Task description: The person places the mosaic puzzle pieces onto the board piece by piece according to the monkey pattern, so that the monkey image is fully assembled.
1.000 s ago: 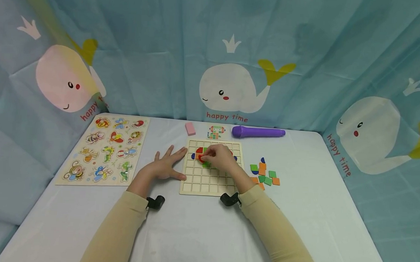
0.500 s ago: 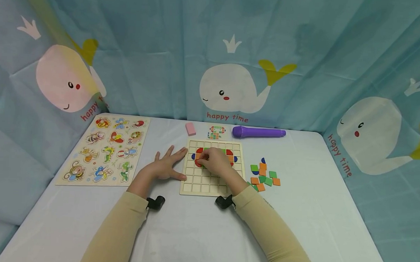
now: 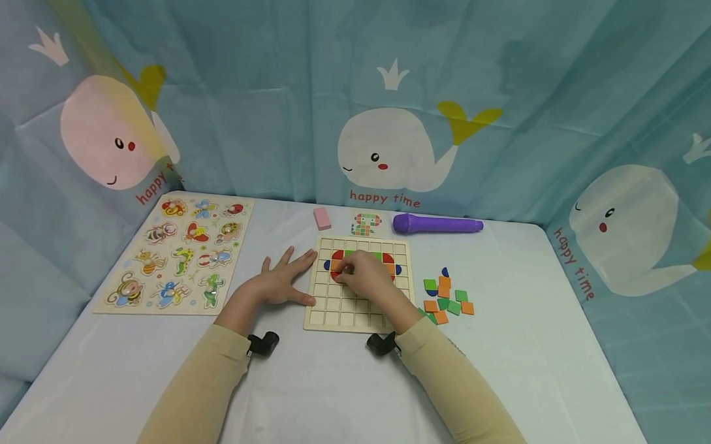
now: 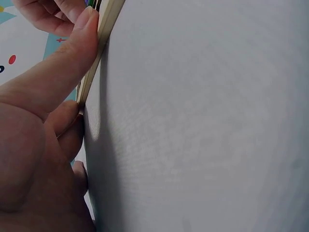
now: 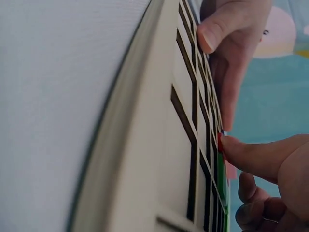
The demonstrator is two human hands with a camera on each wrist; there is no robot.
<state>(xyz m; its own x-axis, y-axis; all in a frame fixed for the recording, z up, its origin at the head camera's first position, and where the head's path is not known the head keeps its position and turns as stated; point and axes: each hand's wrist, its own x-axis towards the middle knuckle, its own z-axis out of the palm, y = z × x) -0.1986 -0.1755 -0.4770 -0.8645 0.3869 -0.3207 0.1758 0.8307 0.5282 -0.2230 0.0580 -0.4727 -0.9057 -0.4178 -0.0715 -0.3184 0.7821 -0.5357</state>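
A square wooden grid board (image 3: 340, 318) lies on the table with red, green, orange and blue tiles in its upper rows. My left hand (image 3: 278, 283) lies spread at its left edge; in the left wrist view the thumb (image 4: 72, 63) touches the board's side. Over the upper left of the pattern is my right hand (image 3: 370, 275), fingers curled. In the right wrist view its thumb (image 5: 251, 153) is at a small red tile (image 5: 220, 142) on the grid, beside a green tile (image 5: 221, 176). The right hand hides the middle of the pattern.
Several loose green, orange and blue tiles (image 3: 444, 292) lie right of the board. Behind it are a pink block (image 3: 322, 218), a small pattern card (image 3: 366, 225) and a purple microphone-shaped toy (image 3: 438, 224). An insect puzzle board (image 3: 180, 258) lies on the left.
The right hand has shifted slightly left and toward me with the red tile, uncovering the pattern's right side. It has barely moved in the last half second. The left hand stays in place.
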